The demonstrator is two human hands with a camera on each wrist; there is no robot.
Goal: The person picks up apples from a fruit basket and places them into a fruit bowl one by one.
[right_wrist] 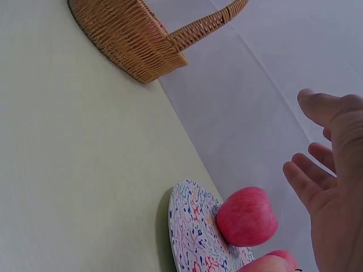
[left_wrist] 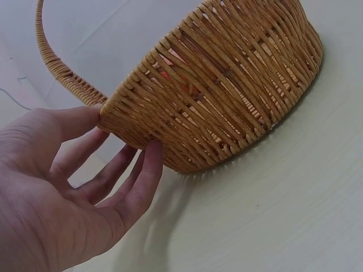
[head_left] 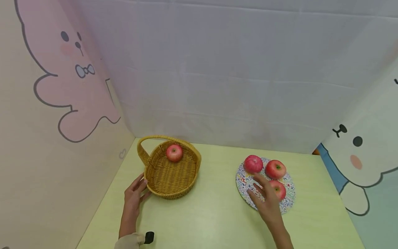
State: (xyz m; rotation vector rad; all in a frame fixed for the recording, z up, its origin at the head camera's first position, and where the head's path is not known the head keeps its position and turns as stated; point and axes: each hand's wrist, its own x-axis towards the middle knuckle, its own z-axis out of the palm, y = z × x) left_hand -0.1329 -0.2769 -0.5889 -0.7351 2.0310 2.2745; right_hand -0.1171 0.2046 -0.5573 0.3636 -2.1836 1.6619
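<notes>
A wicker basket [head_left: 174, 176] with a looped handle stands on the table at left, one red apple [head_left: 174, 153] lying inside near its back wall. My left hand [head_left: 134, 193] holds the basket's left side; in the left wrist view the thumb meets the rim and the fingers bear against the woven wall [left_wrist: 227, 96]. Over a patterned round plate [head_left: 244, 186] at right hovers my right hand [head_left: 266, 202], fingers spread and nothing in them. Three red apples rest on that plate: one at back left [head_left: 253, 164], one at back right [head_left: 275, 169], and one partly behind the hand [head_left: 278, 190].
Pale yellow tabletop [head_left: 214, 207] lies between basket and plate. A grey-white curtain [head_left: 217, 76] hangs along the back edge. Cartoon-printed panels flank the table, a pink figure [head_left: 49, 62] at left and a white one [head_left: 373, 162] at right.
</notes>
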